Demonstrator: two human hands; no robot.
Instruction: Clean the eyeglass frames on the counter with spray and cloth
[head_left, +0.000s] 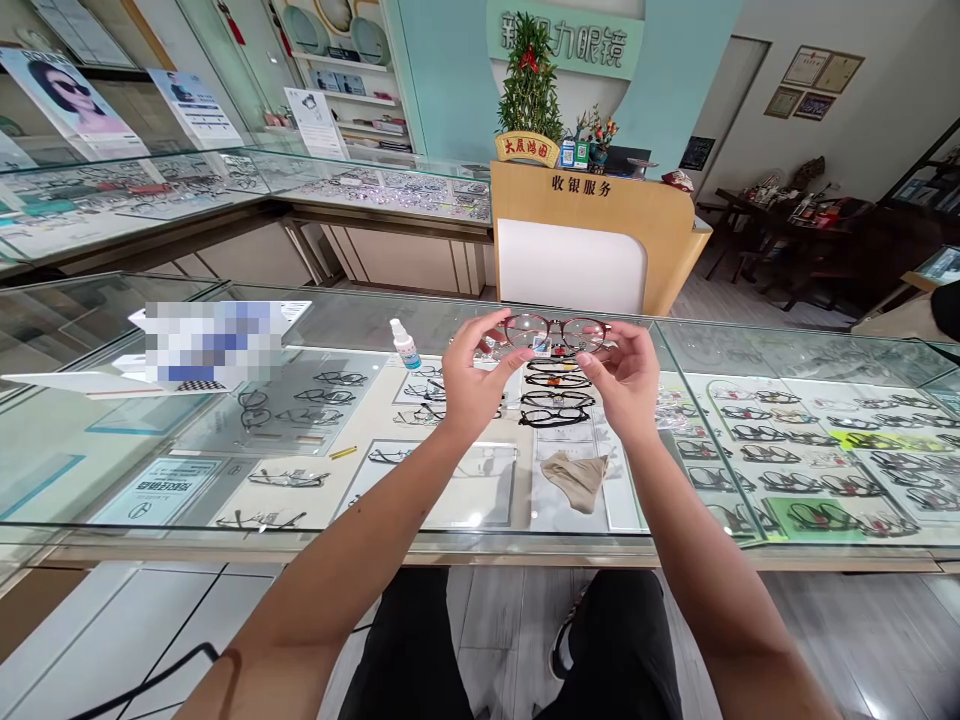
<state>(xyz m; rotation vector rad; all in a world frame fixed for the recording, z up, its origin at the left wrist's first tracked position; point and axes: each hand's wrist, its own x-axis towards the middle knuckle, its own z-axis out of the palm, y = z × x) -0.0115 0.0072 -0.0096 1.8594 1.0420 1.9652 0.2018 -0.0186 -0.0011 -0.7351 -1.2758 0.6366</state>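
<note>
A pair of eyeglasses [555, 328] with dark reddish round rims is held up level over the glass counter. My left hand [480, 370] pinches its left side between thumb and fingers. On the opposite side, my right hand [622, 375] grips the frame the same way. Beneath the hands, several dark-framed glasses [555, 398] lie in a column. A crumpled beige cloth [576, 480] rests on the counter nearer to me. Left of my left hand stands a small white spray bottle [405, 345].
The glass display counter [442, 545] spans the width before me, with rows of eyeglasses inside. An opened white booklet [112, 380] lies at the left, partly blurred out. A short yellow stick [343, 453] is on the counter. Beyond stands a wooden cashier desk [682, 235] with a plant.
</note>
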